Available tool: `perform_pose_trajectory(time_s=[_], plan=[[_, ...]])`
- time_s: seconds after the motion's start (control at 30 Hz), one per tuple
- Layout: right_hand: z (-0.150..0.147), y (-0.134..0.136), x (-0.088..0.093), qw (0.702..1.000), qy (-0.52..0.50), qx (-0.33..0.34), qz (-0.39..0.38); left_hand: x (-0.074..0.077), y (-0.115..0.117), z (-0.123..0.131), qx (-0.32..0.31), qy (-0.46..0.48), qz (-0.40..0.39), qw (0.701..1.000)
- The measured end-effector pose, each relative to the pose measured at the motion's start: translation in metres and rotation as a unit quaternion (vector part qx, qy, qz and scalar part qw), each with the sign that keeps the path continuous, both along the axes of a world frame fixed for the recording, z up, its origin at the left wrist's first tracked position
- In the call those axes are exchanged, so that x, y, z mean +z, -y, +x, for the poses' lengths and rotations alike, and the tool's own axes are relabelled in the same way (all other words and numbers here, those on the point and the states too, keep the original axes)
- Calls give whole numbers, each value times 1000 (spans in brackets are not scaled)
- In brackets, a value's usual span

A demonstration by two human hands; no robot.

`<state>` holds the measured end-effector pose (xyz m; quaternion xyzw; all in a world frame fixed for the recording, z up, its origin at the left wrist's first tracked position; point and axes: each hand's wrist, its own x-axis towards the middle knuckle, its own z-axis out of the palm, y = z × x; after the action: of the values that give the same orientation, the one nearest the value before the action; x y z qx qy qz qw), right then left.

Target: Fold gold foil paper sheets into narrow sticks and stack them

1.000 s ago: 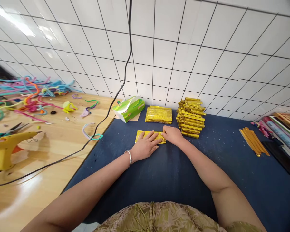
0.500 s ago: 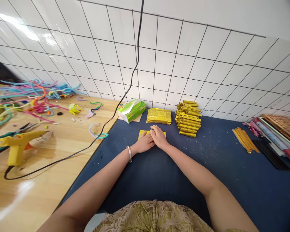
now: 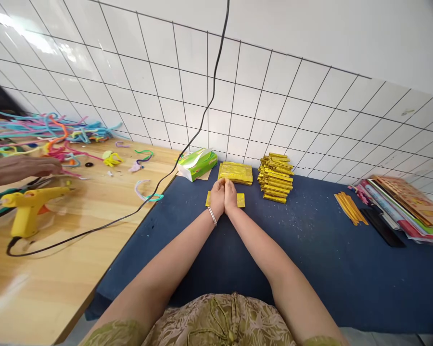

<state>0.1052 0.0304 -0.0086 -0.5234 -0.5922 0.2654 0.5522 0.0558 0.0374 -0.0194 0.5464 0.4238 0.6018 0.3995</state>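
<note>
My left hand (image 3: 217, 196) and my right hand (image 3: 231, 195) lie side by side, touching, on a small gold foil sheet (image 3: 241, 200) on the blue mat (image 3: 310, 250). The fingers of both hands are stretched forward and pressed onto the sheet, and only the sheet's two ends show. A bracelet sits on my left wrist. Just beyond the fingertips lies a flat stack of gold sheets (image 3: 235, 173). To its right stands a taller pile of folded gold pieces (image 3: 276, 178).
A green tissue pack (image 3: 197, 164) lies at the mat's far left corner. On the wooden table to the left are a yellow glue gun (image 3: 29, 206), its black cable (image 3: 159, 182), coloured pipe cleaners (image 3: 39, 134) and another person's hand (image 3: 21, 168). Gold strips (image 3: 350, 207) and books (image 3: 404, 204) lie at the right.
My hands have slid together from spread apart on the gold sheet to its middle. The view has tilted up. Another person's hand has come in at the left.
</note>
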Motion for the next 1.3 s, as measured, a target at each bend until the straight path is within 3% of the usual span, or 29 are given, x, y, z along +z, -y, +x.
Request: perform_pose_trajectory(time_s=[0.17,0.37,0.6,0.8,0.9,1.0,1.13,1.3], plan=[[-4,0,-21,998,43,-49,-25,-17,0,-9,10,-88,15,996],[5,-1,-23,986,148,-57,-49,-15,-1,-24,-20,-260,38,965],[17,10,-21,950,306,21,-67,-9,17,-47,-76,-462,70,881],[35,28,-17,912,394,69,-89,-7,16,-66,-90,-555,84,823],[52,42,-13,864,489,83,-87,-5,16,-75,-85,-601,97,789],[68,55,-10,837,534,72,-100,-4,18,-85,-59,-648,99,753],[79,66,-8,828,544,62,-118,-3,22,-95,-43,-656,84,749],[79,69,-8,851,512,52,-102,-4,21,-104,-52,-633,84,768]])
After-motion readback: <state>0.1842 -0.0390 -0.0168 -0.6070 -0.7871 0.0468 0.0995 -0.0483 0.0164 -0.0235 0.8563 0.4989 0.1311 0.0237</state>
